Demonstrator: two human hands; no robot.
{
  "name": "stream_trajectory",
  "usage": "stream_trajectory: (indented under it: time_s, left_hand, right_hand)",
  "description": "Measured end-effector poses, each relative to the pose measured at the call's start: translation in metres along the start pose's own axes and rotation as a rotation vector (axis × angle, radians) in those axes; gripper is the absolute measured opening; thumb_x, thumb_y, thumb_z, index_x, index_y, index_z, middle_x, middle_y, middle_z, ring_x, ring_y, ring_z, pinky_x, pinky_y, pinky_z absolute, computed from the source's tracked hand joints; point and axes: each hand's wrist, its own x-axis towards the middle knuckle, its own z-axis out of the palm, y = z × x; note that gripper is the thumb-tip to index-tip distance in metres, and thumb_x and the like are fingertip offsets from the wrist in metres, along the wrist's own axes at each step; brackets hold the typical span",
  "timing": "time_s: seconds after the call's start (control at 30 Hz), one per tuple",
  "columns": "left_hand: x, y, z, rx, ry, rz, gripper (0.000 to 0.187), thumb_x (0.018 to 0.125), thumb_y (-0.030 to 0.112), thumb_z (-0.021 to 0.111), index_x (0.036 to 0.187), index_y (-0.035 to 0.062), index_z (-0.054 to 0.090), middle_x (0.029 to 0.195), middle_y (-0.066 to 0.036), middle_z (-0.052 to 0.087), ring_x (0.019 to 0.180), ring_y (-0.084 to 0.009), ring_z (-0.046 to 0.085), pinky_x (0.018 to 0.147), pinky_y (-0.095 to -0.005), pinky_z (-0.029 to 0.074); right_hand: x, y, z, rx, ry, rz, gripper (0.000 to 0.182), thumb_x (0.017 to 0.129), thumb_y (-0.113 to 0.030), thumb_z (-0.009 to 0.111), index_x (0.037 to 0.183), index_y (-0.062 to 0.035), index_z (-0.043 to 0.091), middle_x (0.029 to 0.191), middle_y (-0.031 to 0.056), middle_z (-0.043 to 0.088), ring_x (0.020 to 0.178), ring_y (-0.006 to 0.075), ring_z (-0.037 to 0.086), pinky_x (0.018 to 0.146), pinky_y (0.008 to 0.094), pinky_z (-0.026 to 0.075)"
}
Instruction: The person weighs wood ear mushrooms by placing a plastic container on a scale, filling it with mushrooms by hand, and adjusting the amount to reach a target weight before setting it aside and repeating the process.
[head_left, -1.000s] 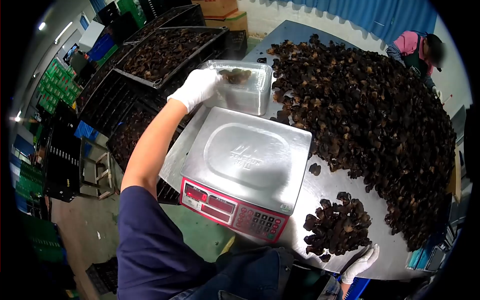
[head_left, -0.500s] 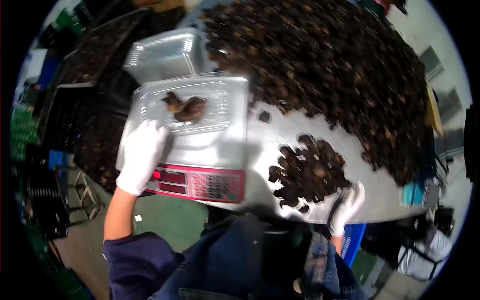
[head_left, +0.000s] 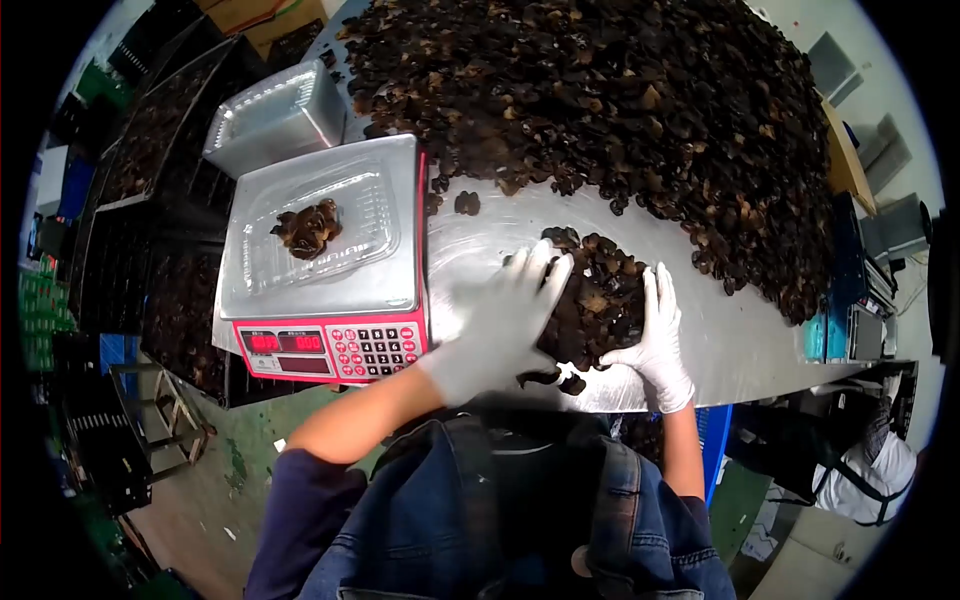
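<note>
A clear tray (head_left: 365,215) is set on the metal platform of a red-edged scale (head_left: 375,350), and a small clump of dark pieces (head_left: 308,230) is contained near the middle of it, with much of the plastic base left uncovered around them. Red digits are lit on the scale's display (head_left: 285,342). Just beyond the scale, a stack of clear containers (head_left: 285,130) is stood near the table's left edge.

To the right of the scale, on the bare metal of the table (head_left: 740,350), a small heap of dark pieces (head_left: 600,295) is flanked by two white-gloved hands. Its left side is partly covered by the left hand (head_left: 505,325), whose fingers are spread and pointed forward; the hand is blurred, so whether any piece is pinched beneath it cannot be told. Its right side is bordered by the right hand (head_left: 655,345), whose thumb is stretched toward the near part of the heap, well parted from the forward-pointing fingers.

The far side of the table is covered by a much larger mound (head_left: 590,100) of the same pieces. At the left, more of them are held in black crates (head_left: 160,222), and a blue container (head_left: 716,435) is partly hidden below the table's near edge.
</note>
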Motion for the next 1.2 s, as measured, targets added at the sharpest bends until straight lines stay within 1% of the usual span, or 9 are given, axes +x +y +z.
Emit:
stream_trajectory:
  time_s: [0.13, 0.27, 0.47, 0.8, 1.0, 1.03, 1.1, 1.17, 1.2]
  left_hand:
    - [0.078, 0.000, 0.042, 0.125, -0.054, -0.016, 0.133, 0.046, 0.048, 0.093, 0.151, 0.0028, 0.026, 0.149, -0.031, 0.032, 0.133, -0.0463, 0.041, 0.107, -0.0541, 0.037]
    - [0.107, 0.008, 0.049, 0.109, -0.227, 0.104, 0.117, 0.042, 0.042, 0.094, 0.140, 0.0074, 0.041, 0.129, -0.020, 0.049, 0.118, -0.0361, 0.050, 0.095, -0.0437, 0.048]
    - [0.113, 0.005, 0.090, 0.023, -0.011, 0.078, 0.041, 0.069, 0.018, 0.074, 0.107, 0.0079, 0.063, 0.112, -0.015, 0.055, 0.106, -0.0316, 0.055, 0.083, -0.0371, 0.055]
    - [0.133, 0.016, 0.100, -0.341, 0.137, 0.021, 0.020, 0.078, 0.005, 0.064, 0.098, 0.0014, 0.065, 0.107, -0.021, 0.057, 0.092, -0.0355, 0.065, 0.077, -0.0399, 0.057]
    - [0.085, -0.002, -0.016, -0.344, 0.321, -0.114, 0.016, 0.084, 0.003, 0.057, 0.100, 0.0003, 0.059, 0.110, -0.022, 0.053, 0.087, -0.0329, 0.067, 0.071, -0.0393, 0.058]
    - [0.080, -0.024, -0.012, 0.011, 0.416, 0.025, 0.017, 0.083, 0.005, 0.059, 0.100, 0.0018, 0.059, 0.109, -0.018, 0.053, 0.088, -0.0301, 0.064, 0.071, -0.0352, 0.056]
    - [0.028, -0.030, -0.109, -0.317, 0.322, -0.277, 0.022, 0.082, 0.009, 0.063, 0.102, 0.0032, 0.058, 0.099, -0.013, 0.052, 0.100, -0.0289, 0.053, 0.081, -0.0281, 0.050]
    - [-0.014, -0.077, -0.114, 0.081, 0.846, 0.086, 0.033, 0.079, 0.009, 0.066, 0.110, 0.0053, 0.058, 0.110, -0.016, 0.052, 0.107, -0.0348, 0.058, 0.086, -0.0413, 0.052]
    - [-0.021, -0.084, -0.136, -0.230, 0.537, -0.293, 0.036, 0.077, 0.011, 0.068, 0.112, 0.0078, 0.058, 0.112, -0.017, 0.052, 0.103, -0.0352, 0.058, 0.087, -0.0418, 0.051]
  right_hand:
    - [0.019, -0.006, -0.014, -0.007, -0.137, -0.027, 0.141, 0.035, -0.054, 0.090, 0.153, -0.0072, 0.029, 0.157, 0.0233, 0.026, 0.145, 0.0416, 0.025, 0.113, 0.0527, 0.028]
    - [0.014, -0.006, -0.006, 0.070, 0.001, -0.077, 0.115, 0.045, -0.038, 0.090, 0.145, -0.0048, 0.043, 0.151, 0.0223, 0.038, 0.137, 0.0410, 0.037, 0.112, 0.0484, 0.031]
    - [0.004, -0.002, 0.023, 0.228, 0.212, -0.007, 0.075, 0.056, -0.005, 0.082, 0.126, -0.0064, 0.056, 0.136, 0.0175, 0.050, 0.126, 0.0379, 0.046, 0.108, 0.0452, 0.039]
    - [0.025, 0.007, 0.024, 0.401, 0.393, 0.122, 0.045, 0.057, 0.020, 0.064, 0.096, -0.0026, 0.059, 0.105, 0.0098, 0.055, 0.104, 0.0268, 0.057, 0.095, 0.0350, 0.045]
    - [0.080, -0.089, -0.026, 0.343, 0.428, -0.133, 0.046, 0.055, 0.020, 0.064, 0.094, -0.0042, 0.059, 0.106, 0.0109, 0.058, 0.104, 0.0290, 0.059, 0.095, 0.0345, 0.045]
    - [0.094, -0.111, -0.029, 0.401, 0.401, -0.174, 0.046, 0.055, 0.019, 0.065, 0.094, -0.0040, 0.059, 0.106, 0.0110, 0.059, 0.103, 0.0288, 0.059, 0.094, 0.0346, 0.046]
    - [0.122, -0.165, -0.035, 0.434, 0.367, -0.317, 0.046, 0.054, 0.018, 0.069, 0.094, -0.0041, 0.061, 0.107, 0.0113, 0.061, 0.102, 0.0284, 0.061, 0.091, 0.0349, 0.049]
    - [0.148, -0.222, -0.033, 0.434, 0.328, -0.475, 0.045, 0.055, 0.015, 0.073, 0.095, -0.0054, 0.063, 0.107, 0.0108, 0.062, 0.101, 0.0271, 0.062, 0.088, 0.0346, 0.051]
    - [0.159, -0.244, -0.026, 0.462, 0.296, -0.530, 0.044, 0.056, 0.012, 0.075, 0.095, -0.0063, 0.064, 0.107, 0.0101, 0.062, 0.100, 0.0261, 0.063, 0.086, 0.0341, 0.052]
